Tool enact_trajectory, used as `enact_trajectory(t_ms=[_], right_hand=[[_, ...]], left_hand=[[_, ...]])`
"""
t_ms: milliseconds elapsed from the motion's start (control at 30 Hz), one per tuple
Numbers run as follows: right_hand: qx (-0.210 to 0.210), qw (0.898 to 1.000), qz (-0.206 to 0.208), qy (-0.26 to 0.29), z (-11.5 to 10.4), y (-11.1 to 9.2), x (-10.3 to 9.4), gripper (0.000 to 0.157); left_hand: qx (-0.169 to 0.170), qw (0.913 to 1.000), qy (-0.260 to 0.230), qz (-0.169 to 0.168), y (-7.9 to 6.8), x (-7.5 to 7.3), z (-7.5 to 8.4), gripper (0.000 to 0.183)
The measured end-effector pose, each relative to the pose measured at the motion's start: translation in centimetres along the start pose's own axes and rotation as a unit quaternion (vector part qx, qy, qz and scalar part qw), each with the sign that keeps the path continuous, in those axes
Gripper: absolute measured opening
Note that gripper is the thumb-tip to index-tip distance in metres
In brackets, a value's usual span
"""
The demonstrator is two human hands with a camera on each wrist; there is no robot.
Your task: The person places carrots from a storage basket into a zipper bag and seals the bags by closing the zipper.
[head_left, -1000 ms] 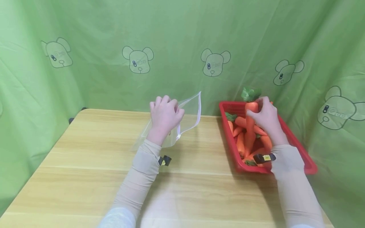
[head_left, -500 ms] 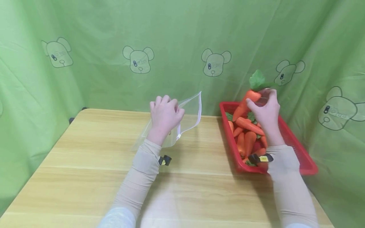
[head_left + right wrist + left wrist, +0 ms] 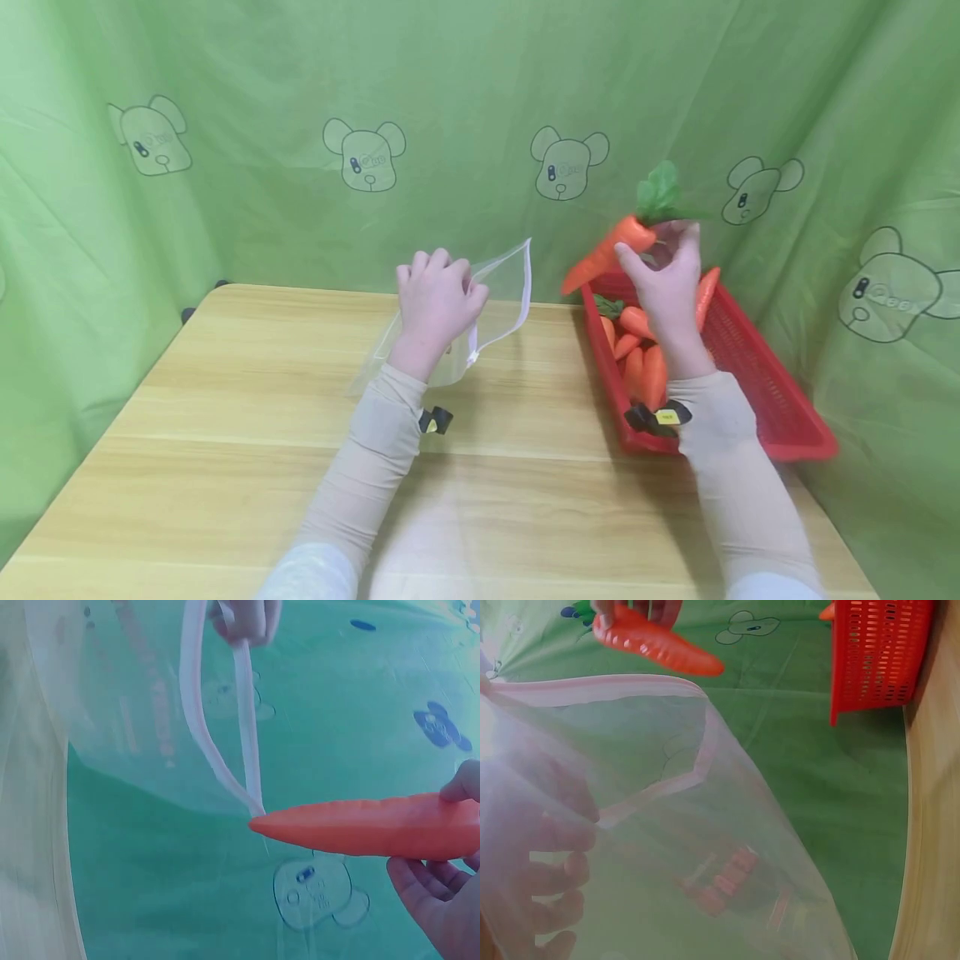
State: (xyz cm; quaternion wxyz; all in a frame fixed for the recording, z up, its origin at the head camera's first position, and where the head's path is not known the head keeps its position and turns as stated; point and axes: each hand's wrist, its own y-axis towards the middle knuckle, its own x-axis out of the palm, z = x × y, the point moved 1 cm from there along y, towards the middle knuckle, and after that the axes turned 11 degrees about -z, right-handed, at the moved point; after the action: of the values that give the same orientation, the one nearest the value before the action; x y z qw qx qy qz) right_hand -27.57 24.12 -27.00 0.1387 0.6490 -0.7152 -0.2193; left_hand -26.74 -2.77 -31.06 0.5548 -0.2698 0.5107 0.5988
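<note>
My left hand [image 3: 438,300] grips the edge of a clear zip bag [image 3: 501,302] over the middle of the table. The bag's white-edged mouth gapes toward the right, and reddish print shows on its side in the left wrist view. Between thumb and fingers, my right hand [image 3: 666,279] pinches an orange carrot [image 3: 606,252] near its leafy green top. The carrot slants down to the left, its tip beyond the basket's far left corner. In the right wrist view the carrot's tip overlaps the lower corner of the bag's mouth [image 3: 193,690].
A red plastic basket [image 3: 798,417] stands on the right of the table, with several more carrots [image 3: 636,375] in its left part. The wooden table [image 3: 225,433] ends at a green curtain [image 3: 465,75] printed with bear heads, which hangs behind and at both sides.
My right hand has lifted the carrot up out of the basket and moved it left, tilting its tip toward the bag. The left hand and the bag have hardly moved.
</note>
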Motion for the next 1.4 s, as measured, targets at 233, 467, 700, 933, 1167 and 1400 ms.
enact_trajectory(t_ms=[233,467,700,933,1167,1400], right_hand=[[-0.035,0.998,-0.019,0.045,-0.1,0.1,2.5,0.046],[-0.02,0.998,-0.047,0.03,0.2,0.1,4.7,0.043],[0.006,0.998,-0.069,-0.01,1.1,0.0,5.7,0.048],[0.031,0.994,-0.088,-0.064,2.2,0.2,5.7,0.05],[0.052,0.976,-0.11,-0.18,2.7,0.2,5.5,0.055],[0.028,0.971,-0.129,-0.198,3.0,0.4,5.3,0.056]], left_hand=[[0.002,1.0,0.005,-0.001,0.1,-0.1,0.1,0.023],[0.003,1.0,0.002,0.003,0.2,-0.2,0.3,0.023],[0.003,1.0,-0.005,0.007,0.2,-0.3,0.5,0.023],[0.002,0.9999,-0.011,0.008,0.2,-0.5,0.5,0.022],[-0.001,0.9995,-0.031,0.012,0.4,-0.6,0.6,0.021],[-0.005,0.9988,-0.046,0.013,0.6,-0.7,0.7,0.022]])
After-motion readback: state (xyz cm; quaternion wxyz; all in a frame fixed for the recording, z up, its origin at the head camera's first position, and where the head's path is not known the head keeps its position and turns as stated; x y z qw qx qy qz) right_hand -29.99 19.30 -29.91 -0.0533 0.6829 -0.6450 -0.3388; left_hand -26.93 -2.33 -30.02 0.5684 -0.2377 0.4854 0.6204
